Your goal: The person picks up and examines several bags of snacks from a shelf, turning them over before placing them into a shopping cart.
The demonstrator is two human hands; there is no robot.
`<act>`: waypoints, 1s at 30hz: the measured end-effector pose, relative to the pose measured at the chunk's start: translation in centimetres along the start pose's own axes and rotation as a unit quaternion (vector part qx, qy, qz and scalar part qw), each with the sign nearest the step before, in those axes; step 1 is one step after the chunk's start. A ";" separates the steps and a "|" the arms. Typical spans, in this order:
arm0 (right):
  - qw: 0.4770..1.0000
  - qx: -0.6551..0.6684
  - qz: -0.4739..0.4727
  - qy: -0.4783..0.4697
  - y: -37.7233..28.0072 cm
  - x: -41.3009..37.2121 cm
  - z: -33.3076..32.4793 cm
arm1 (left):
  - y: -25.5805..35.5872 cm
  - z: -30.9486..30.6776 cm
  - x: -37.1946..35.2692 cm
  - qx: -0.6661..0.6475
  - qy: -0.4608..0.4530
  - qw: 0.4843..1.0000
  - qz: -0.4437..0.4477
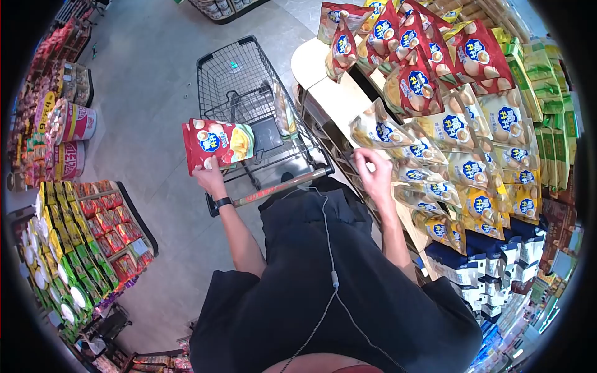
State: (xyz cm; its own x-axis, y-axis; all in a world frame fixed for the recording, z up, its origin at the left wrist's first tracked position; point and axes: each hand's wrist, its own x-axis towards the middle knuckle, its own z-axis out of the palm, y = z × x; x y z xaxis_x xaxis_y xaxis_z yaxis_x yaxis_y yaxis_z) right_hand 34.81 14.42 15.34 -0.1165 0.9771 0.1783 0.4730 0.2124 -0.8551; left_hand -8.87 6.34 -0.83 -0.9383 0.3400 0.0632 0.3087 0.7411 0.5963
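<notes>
My left hand [210, 179] grips a red snack bag [217, 144] by its lower edge, thumb on the front. The bag has a blue logo and a picture of food, and is held over the left side of the shopping cart [230, 71], above its handle. My right hand [375, 177] is beside the shelf edge, close to the pale snack bags [380, 127]. Its fingers are curled in, and no item shows in them. Inside the cart, a clear-looking package [285, 112] leans against the right wall.
On the right, a display holds red bags [415, 87], yellow bags [482, 205] and dark blue and white packages [457, 270]. To the left stand a rack of packaged goods [115, 230] and large pink tubs [78, 121]. Grey floor [146, 74] runs between. A white cable [329, 248] hangs down my front.
</notes>
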 end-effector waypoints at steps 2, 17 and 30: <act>0.997 0.045 0.037 -0.047 -0.5 -1.1 0.9 | -0.5 -0.4 1.0 -0.006 0.016 0.998 -0.062; 0.993 -0.020 0.104 -0.055 1.8 -1.6 -0.8 | -6.6 6.2 5.2 -0.051 -0.022 0.998 0.002; 0.986 0.022 0.128 -0.102 2.9 -1.7 0.0 | 8.7 -6.9 1.3 -0.623 -0.258 0.731 -0.106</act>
State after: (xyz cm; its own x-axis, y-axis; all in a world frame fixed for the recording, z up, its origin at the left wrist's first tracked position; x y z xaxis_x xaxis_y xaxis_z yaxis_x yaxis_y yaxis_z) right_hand 36.39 13.39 12.54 -0.1727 0.9743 -0.1445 0.4711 -0.0471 -0.8808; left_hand -8.49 9.27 9.95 -0.6612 0.7054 -0.2553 -0.5190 -0.1844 0.8346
